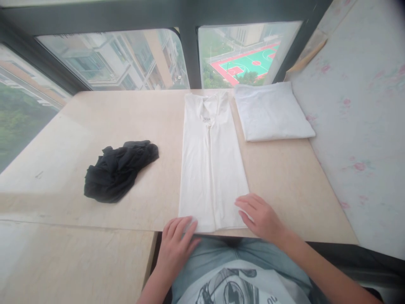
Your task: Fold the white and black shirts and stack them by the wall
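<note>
A white collared shirt (196, 169) lies folded lengthwise into a long strip, its collar towards the window and its hem near the table's front edge. At the hem's left corner rests my left hand (179, 238), open, with its fingertips on or beside the cloth. My right hand (261, 215) is at the lower right side of the shirt, open, its fingers spread over the cloth's edge. Neither hand grips anything.
A crumpled black cloth (117, 173) lies on the wooden table (152, 114) at the left. Back right is a folded white cloth (272, 112) by the flower-patterned wall (357, 135). Dark window frames (190, 50) border the back.
</note>
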A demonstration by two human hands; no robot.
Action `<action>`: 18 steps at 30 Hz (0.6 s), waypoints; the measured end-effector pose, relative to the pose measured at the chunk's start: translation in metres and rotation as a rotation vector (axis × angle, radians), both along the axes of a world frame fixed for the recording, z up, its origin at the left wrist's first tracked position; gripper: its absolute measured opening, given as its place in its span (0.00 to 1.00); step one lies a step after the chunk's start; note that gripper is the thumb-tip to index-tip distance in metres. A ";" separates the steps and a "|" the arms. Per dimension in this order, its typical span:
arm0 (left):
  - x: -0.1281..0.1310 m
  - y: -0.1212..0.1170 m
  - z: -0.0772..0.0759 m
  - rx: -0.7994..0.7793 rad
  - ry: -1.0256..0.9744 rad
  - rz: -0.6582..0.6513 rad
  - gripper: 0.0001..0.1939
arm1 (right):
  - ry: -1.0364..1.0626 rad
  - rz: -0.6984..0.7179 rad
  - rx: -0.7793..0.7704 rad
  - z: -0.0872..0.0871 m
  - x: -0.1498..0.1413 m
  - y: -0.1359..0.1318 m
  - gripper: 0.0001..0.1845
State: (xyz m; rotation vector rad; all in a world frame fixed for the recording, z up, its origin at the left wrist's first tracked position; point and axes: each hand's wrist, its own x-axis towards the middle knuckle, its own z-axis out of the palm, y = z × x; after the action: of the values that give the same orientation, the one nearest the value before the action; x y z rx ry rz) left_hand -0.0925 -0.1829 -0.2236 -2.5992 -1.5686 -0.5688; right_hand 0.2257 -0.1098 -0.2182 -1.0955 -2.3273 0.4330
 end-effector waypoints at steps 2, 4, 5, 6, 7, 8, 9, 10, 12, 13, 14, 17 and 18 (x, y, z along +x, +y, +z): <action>-0.004 0.000 -0.005 -0.008 0.009 -0.030 0.19 | -0.072 0.006 -0.003 -0.003 0.005 -0.028 0.15; -0.007 -0.002 -0.008 0.010 0.006 -0.065 0.22 | -0.113 -0.022 0.011 -0.006 0.006 -0.048 0.15; -0.007 -0.003 -0.009 0.022 0.005 -0.089 0.22 | -0.120 -0.039 0.022 -0.009 0.005 -0.055 0.14; -0.007 -0.004 -0.009 0.029 0.009 -0.113 0.23 | -0.122 -0.055 0.031 -0.011 0.005 -0.060 0.14; -0.007 -0.006 -0.009 0.030 0.015 -0.135 0.23 | -0.122 -0.065 0.042 -0.012 0.006 -0.063 0.14; -0.006 -0.008 -0.008 0.030 0.022 -0.154 0.23 | -0.123 -0.070 0.053 -0.014 0.007 -0.066 0.13; -0.006 -0.009 -0.008 0.029 0.028 -0.168 0.23 | -0.126 -0.071 0.065 -0.015 0.008 -0.068 0.13; -0.005 -0.010 -0.008 0.027 0.034 -0.178 0.23 | -0.129 -0.075 0.079 -0.017 0.009 -0.070 0.13; -0.006 -0.012 -0.008 0.020 0.042 -0.188 0.23 | -0.132 -0.096 0.110 -0.018 0.011 -0.072 0.13; -0.007 -0.012 -0.008 0.018 0.044 -0.189 0.23 | -0.129 -0.112 0.124 -0.019 0.012 -0.074 0.14; -0.008 -0.012 -0.008 0.019 0.043 -0.186 0.23 | -0.122 -0.128 0.137 -0.020 0.012 -0.075 0.15; -0.013 -0.011 -0.008 0.041 0.026 -0.173 0.23 | -0.080 -0.141 0.159 -0.023 0.011 -0.079 0.16; -0.014 -0.012 -0.007 0.049 0.015 -0.174 0.22 | -0.058 -0.137 0.163 -0.024 0.011 -0.080 0.16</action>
State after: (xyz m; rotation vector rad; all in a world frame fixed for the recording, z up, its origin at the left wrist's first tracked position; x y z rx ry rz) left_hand -0.1065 -0.1944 -0.2310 -2.7132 -1.3144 -0.5893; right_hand 0.2363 -0.1896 -0.2420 -1.1914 -2.2741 0.1590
